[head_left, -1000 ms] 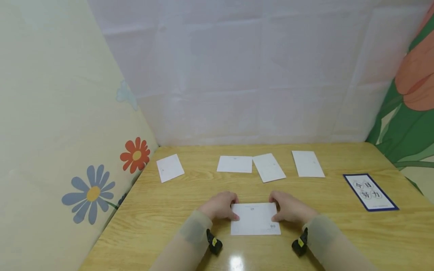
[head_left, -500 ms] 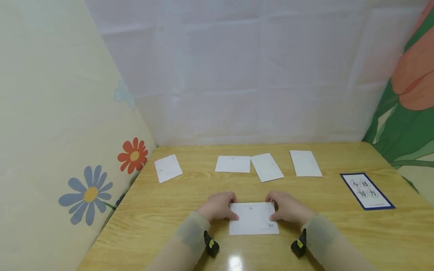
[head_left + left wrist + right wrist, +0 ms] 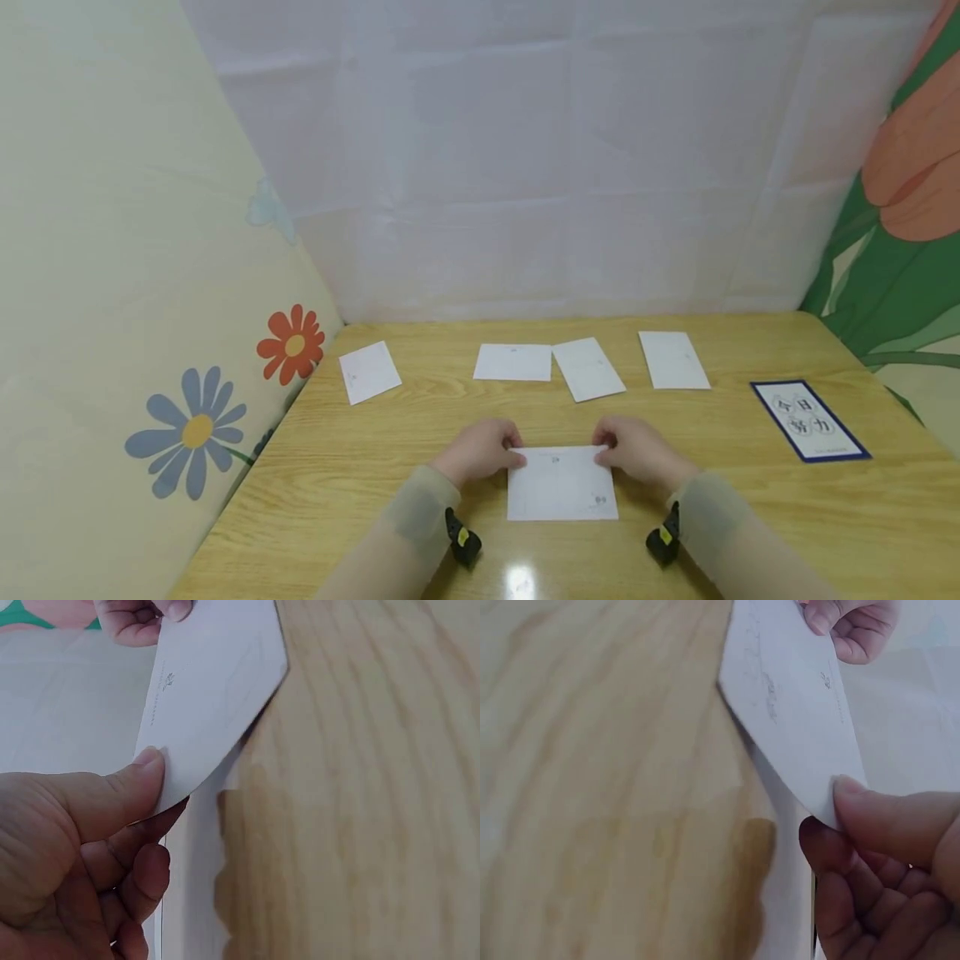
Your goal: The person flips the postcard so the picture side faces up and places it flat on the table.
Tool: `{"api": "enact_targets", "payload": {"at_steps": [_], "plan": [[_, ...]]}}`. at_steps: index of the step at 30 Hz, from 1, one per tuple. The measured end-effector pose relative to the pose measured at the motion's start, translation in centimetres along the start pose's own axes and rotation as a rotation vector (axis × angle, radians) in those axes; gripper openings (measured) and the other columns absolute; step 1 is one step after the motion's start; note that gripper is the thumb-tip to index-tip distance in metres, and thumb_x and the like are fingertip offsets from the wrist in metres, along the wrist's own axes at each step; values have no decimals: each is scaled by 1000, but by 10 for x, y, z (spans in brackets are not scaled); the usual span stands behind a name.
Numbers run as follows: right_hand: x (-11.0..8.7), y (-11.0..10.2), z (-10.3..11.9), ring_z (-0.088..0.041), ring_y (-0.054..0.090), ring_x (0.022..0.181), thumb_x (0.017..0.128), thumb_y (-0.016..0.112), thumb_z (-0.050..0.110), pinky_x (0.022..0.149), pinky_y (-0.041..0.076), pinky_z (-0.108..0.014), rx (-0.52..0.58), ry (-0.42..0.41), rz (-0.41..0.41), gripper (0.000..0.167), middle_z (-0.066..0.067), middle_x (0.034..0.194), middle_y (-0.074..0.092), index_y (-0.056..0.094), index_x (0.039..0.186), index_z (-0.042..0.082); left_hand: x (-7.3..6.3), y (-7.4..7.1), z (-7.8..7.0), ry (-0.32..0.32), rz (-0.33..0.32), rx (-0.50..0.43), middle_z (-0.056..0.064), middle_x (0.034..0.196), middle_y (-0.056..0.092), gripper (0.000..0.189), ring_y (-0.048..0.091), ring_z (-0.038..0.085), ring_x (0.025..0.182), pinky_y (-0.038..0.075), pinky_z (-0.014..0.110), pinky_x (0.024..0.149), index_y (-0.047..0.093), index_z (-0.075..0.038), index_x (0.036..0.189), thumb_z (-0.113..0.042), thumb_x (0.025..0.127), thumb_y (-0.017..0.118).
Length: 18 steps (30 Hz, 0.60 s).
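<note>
Fingers of the left hand and right hand pinch a white card at its far corners, thumbs on top, the gap nearly closed. I find the card near the surface's front, its far edge raised. It bows at the corners, so I judge it light, thin and flexible, smooth enough to slip and easily creased. Both far corners seem the right hold; I advise light pressure.

Beyond the hands I note a tilted left card, a crosswise card, a slanted card just beside it and a right-hand card. A blue-bordered card lies well apart, to the right. Pushed straight back, the held card would likely meet the middle pair.
</note>
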State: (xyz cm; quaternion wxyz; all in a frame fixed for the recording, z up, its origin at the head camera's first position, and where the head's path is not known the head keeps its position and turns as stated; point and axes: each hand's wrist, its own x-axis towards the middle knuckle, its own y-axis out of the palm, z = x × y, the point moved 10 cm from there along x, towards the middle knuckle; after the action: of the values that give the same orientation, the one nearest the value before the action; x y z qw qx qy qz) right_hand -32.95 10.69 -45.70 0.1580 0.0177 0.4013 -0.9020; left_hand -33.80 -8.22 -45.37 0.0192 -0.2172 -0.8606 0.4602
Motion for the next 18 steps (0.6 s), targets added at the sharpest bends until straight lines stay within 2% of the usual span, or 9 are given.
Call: {"api": "enact_targets", "payload": {"at_steps": [8, 18], "plan": [[-2, -12, 6, -17, 53, 79, 84, 71, 6, 72, 45, -36, 15, -31, -24, 11, 0, 84, 59, 63, 87, 13, -3, -8, -8, 27, -13, -73, -3, 75, 59, 14, 51, 15, 67, 42, 31, 59, 61, -16, 79, -22, 90, 68], [-9, -32, 21, -16, 53, 77, 85, 70, 6, 68, 45, -34, -1, -139, -60, 9, 1, 82, 59, 63, 85, 12, -6, -23, -23, 79, -48, -47, -5, 77, 60, 13, 53, 14, 71, 45, 31, 63, 61, -18, 80, -23, 91, 67]]}}
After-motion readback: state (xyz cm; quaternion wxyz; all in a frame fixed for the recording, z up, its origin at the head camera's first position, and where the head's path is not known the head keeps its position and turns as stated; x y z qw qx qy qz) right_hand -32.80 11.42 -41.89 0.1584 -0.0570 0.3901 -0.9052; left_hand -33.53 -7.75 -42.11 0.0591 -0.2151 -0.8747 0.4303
